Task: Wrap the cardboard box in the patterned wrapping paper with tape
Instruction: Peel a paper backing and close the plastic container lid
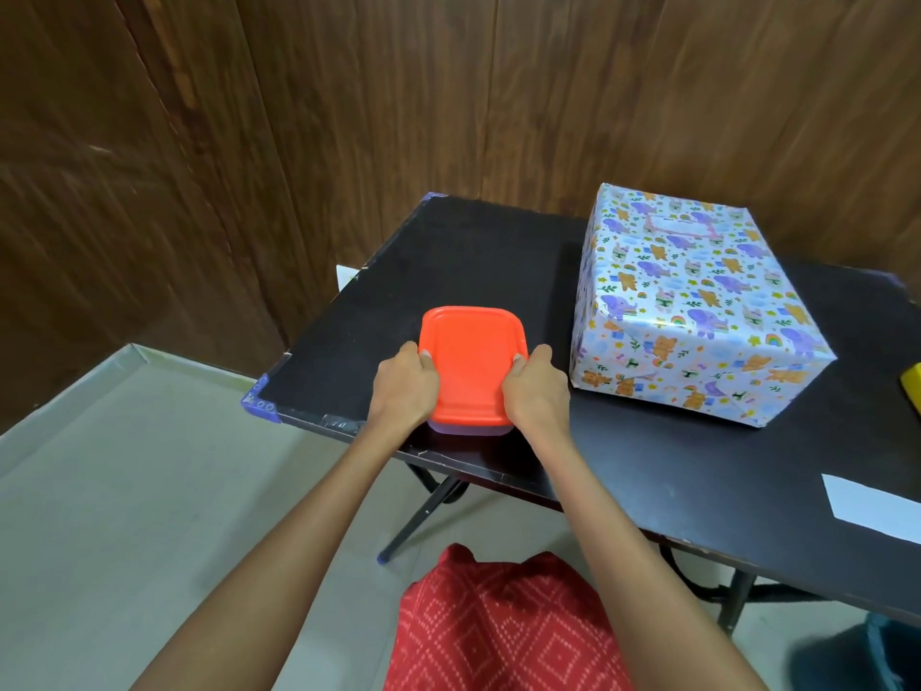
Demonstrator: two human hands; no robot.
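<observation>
A: Starting at the left, what is there?

B: Pale floor, then the near left corner of a black table with purple tape on that corner. A dark wood-panelled wall stands behind it.

A: And the hands?

B: The left hand grips the left edge of an orange-lidded container, thumb on the lid, fingers curled down the side. The right hand does the same on the right edge. Both are clamped on the container, one on each side, with the lid showing between them.

A: Where does the container sit?

B: On the table near its front edge. Its clear base just shows below the lid. I cannot tell whether it rests on the table or is lifted slightly.

A: And the box?

B: The cardboard box stands on the table just right of the container, apart from it and touched by neither hand. It is fully covered in the patterned wrapping paper: white with purple elephants, orange bears and rainbows. The folded flaps on the near end lie flat and closed. I cannot make out the tape.

A: Further right?

B: A white paper strip lies near the front edge, and a yellow object is cut off by the frame's right edge. Below, red patterned clothing covers the person's lap.
</observation>
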